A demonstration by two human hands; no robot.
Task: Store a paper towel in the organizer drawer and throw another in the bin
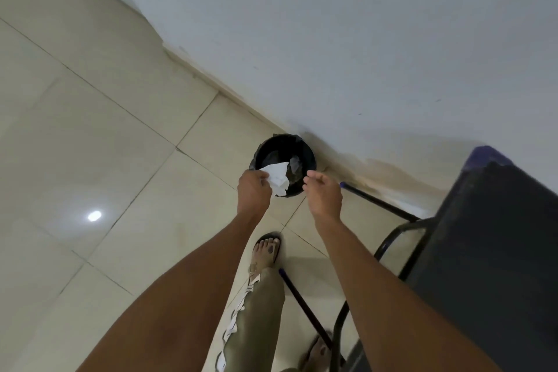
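Note:
A small round black bin with a dark liner stands on the tiled floor against the wall. My left hand pinches a crumpled white paper towel and holds it over the bin's near left rim. My right hand hovers beside the bin's near right rim with its fingers apart and nothing in them. Some crumpled waste lies inside the bin. The organizer drawer is out of view.
A dark table top with black metal legs stands at the right, close to the bin. My sandalled foot is on the cream floor tiles just short of the bin. A white wall runs behind it.

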